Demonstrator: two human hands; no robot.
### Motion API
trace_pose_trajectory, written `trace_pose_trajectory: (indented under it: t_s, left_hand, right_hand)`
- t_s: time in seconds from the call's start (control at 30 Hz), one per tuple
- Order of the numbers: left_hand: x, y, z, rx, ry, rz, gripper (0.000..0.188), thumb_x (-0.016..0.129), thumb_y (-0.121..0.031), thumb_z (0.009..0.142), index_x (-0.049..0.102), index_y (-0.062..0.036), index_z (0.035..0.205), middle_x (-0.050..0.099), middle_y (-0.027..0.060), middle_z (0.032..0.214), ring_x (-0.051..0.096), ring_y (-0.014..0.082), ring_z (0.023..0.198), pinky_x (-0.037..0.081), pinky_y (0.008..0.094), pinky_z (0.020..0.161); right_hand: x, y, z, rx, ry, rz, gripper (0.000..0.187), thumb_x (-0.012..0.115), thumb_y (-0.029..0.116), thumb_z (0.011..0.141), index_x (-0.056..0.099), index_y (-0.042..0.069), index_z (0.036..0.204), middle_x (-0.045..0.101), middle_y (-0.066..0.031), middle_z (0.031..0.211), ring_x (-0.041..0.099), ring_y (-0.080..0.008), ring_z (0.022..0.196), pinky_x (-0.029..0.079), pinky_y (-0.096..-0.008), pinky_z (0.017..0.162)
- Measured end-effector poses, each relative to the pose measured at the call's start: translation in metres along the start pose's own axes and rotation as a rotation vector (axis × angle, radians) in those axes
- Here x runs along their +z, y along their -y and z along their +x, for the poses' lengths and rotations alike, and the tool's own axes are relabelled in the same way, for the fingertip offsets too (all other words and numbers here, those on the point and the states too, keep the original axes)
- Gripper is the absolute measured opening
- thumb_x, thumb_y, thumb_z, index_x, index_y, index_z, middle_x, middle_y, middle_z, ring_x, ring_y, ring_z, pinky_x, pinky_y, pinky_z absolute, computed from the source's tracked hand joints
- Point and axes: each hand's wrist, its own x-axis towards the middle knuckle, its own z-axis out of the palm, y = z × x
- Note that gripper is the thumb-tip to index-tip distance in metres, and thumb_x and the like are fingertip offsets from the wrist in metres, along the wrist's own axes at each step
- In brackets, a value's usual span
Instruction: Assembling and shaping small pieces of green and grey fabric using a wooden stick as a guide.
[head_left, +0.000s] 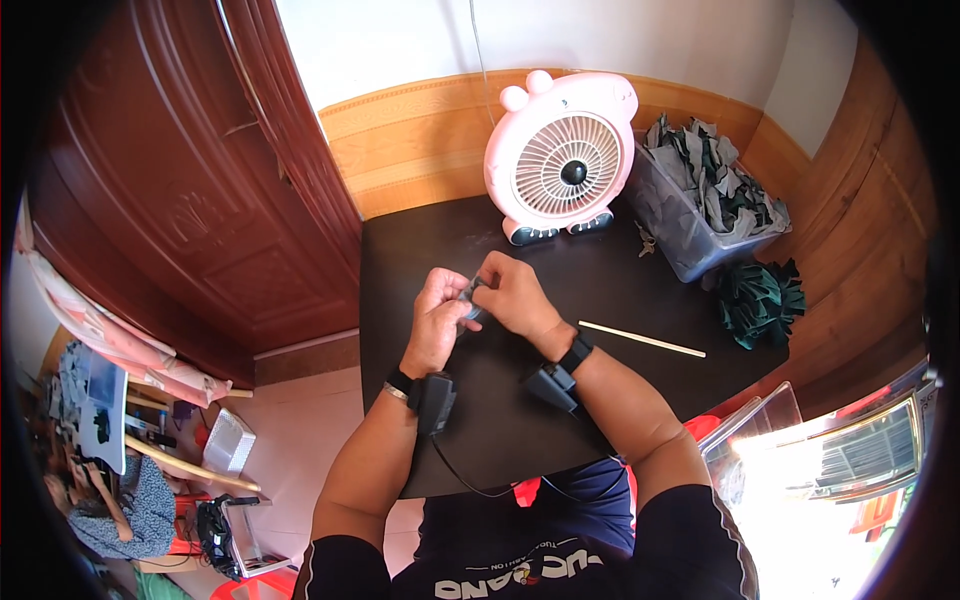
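Over the dark table [480, 400], my left hand [438, 315] and my right hand [515, 298] meet with their fingers closed around a small grey piece [471, 292]. It looks like a scrap of cloth, though the fingers cover most of it. A thin, pale stick [640, 339] lies on the tabletop to the right of my right forearm. Each of my wrists wears a black strap with a dark box on it.
At the back stands a pink, animal-shaped fan [560, 160]. Right of it, a clear plastic bin [672, 222] overflows with grey and green cloth strips [715, 180]. A dark green bundle of strips [762, 303] sits by the right edge. A brown door [200, 200] is on the left.
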Motion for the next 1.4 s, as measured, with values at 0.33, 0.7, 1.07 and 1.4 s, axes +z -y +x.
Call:
trace_pose_trajectory:
  t_s: [0.33,0.7,1.07,1.4]
  left_hand:
    - [0.008,-0.005,-0.005,0.083,-0.091,0.154,0.025,0.045,-0.002,0.083,0.042,-0.0029,0.108,0.053,0.0062,0.086,0.053,0.0108,0.066,0.049,0.0225,0.049]
    - [-0.002,-0.003,-0.003,0.058,-0.045,-0.083,0.032,0.046,-0.001,0.076,0.044,-0.003,0.108,0.056,0.0083,0.088,0.054,0.0123,0.076,0.052,0.0257,0.058]
    - [0.018,-0.011,-0.008,0.14,-0.112,0.1,0.027,0.048,0.002,0.076,0.047,-0.0021,0.103,0.052,0.0029,0.073,0.05,0.0075,0.061,0.046,0.0222,0.048]
    - [-0.022,0.002,0.006,-0.129,-0.15,-0.131,0.015,0.047,-0.006,0.074,0.056,-0.004,0.085,0.056,0.0048,0.073,0.053,0.0121,0.056,0.041,0.0224,0.04]
  right_hand:
    - [0.006,0.012,-0.006,0.046,0.006,0.134,0.023,0.064,0.002,0.076,0.053,0.001,0.097,0.062,-0.0088,0.087,0.063,-0.0178,0.073,0.05,-0.031,0.063]
    - [-0.002,0.008,0.0,0.174,0.141,0.355,0.019,0.068,0.006,0.078,0.056,0.002,0.093,0.06,-0.0015,0.081,0.055,-0.0065,0.073,0.046,-0.0231,0.062]
    - [0.01,0.027,-0.007,-0.18,-0.292,-0.096,0.033,0.056,0.0,0.074,0.057,0.002,0.107,0.062,-0.0125,0.092,0.064,-0.0272,0.072,0.052,-0.0368,0.063]
    - [-0.003,0.007,0.002,0.287,0.329,0.765,0.027,0.061,0.002,0.083,0.057,0.0,0.109,0.064,-0.006,0.091,0.061,-0.0111,0.078,0.05,-0.0235,0.073]
